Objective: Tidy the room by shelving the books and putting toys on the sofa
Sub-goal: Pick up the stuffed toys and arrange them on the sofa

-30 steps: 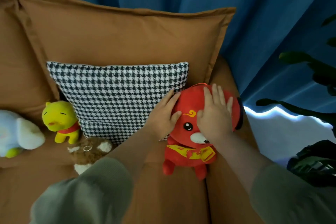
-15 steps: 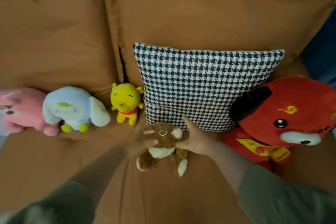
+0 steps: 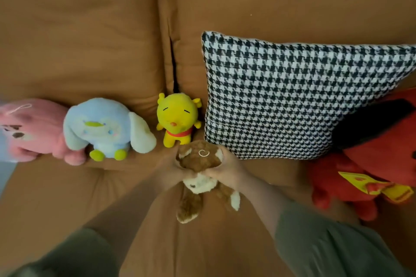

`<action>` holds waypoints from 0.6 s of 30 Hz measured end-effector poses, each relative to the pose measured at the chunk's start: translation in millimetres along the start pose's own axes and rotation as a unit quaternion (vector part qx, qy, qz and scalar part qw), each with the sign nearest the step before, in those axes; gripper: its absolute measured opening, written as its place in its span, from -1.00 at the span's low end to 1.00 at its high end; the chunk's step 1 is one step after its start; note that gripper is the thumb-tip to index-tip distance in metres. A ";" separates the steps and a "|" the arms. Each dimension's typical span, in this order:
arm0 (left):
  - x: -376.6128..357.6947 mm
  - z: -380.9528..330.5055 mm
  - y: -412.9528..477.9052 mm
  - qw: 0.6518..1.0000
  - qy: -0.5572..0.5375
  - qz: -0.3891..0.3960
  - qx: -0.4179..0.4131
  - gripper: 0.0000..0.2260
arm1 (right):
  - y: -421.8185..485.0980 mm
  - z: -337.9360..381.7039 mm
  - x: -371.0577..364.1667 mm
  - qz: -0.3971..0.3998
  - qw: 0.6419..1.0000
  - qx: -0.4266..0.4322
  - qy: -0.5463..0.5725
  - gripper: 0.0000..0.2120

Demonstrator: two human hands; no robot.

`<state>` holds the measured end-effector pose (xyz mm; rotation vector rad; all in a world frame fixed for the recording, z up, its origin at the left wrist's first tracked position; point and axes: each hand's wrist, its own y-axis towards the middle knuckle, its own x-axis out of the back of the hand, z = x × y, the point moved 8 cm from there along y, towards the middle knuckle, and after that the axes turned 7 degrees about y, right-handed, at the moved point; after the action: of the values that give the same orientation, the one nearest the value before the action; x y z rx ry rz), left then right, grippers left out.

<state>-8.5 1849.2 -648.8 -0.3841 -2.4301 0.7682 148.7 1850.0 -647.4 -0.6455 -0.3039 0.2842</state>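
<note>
The brown plush (image 3: 198,161) lies on the sofa (image 3: 90,191) seat, just nearer than the yellow plush (image 3: 176,119) and at the pillow's (image 3: 281,96) near-left corner. It looks light, soft and squashy, not fragile, so a hold round the head or belly should serve. The left hand (image 3: 170,172) and right hand (image 3: 228,170) clasp its head from either side, fingers curled into the fur, with its legs trailing nearer.

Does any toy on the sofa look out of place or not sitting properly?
The brown toy seems to lie flat on the sofa, legs forward, while the blue toy and yellow toy sit upright. The left hand and right hand hold its head. The red toy looks tilted.
</note>
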 end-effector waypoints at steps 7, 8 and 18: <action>-0.6 -0.2 10.0 1.000 -0.006 -0.009 -0.024 -0.25 | -0.8 3.5 2.0 -0.023 0.999 0.016 0.036 -0.49; -4.9 0.6 10.0 1.000 0.000 0.003 -0.028 -0.27 | -2.0 0.6 4.1 -0.018 0.999 0.007 0.042 -0.48; -15.2 -1.6 -4.1 0.997 -0.028 0.032 -0.072 -0.19 | -17.7 -8.9 17.7 -0.008 0.998 -0.048 0.047 -0.16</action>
<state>4.2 1840.3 -651.7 -0.5049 -2.5443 0.6401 171.0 1837.8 -639.7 -0.7487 -0.2338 0.2245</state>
